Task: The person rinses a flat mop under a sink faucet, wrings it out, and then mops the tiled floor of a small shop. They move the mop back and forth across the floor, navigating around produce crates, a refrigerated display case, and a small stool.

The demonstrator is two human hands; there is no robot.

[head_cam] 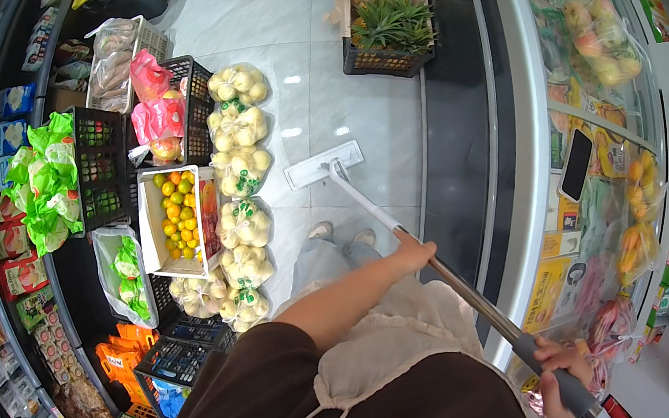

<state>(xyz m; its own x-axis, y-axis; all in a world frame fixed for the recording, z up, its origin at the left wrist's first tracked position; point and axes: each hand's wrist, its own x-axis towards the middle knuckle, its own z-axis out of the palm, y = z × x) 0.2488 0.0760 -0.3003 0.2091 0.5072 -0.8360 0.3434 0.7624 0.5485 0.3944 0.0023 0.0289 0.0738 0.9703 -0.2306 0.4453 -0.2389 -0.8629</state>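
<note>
A flat mop slants across the view, its white rectangular head (324,165) lying on the tiled floor ahead of my shoes. My left hand (414,251) is wrapped around the mop's metal pole (467,293), just below the white lower section (366,200). Higher up the handle, my right hand (559,371) grips the dark grey foam sleeve (553,365) near its top end. Part of the right hand is hidden behind that sleeve. Bags of round pale yellow fruit (246,221) stand in a row on the floor to the left of the mop head.
Left are a white box of small citrus (155,240), black crates (102,166) and packed shelves (5,280). A crate of pineapples (387,32) stands ahead on the right. Along the right runs a glass-topped freezer (520,176), with a phone (576,165) and bagged fruit (601,38) on it.
</note>
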